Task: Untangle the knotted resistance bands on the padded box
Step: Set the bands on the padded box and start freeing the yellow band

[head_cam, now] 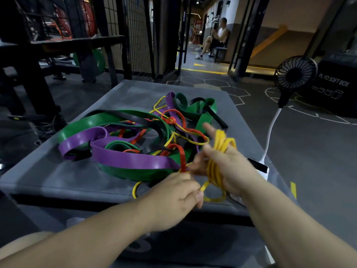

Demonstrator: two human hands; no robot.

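Left hand (173, 198) pinching yellow band (213, 167), coils round open-fingered right hand (234, 167) (blurred), tangled bands (125, 153) on padded box (48, 176).

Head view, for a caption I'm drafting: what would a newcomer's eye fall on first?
A tangle of green, purple, red, black and yellow resistance bands sprawls across the padded box. Nearer, a yellow band is coiled round the right hand while the left hand pinches its tail.
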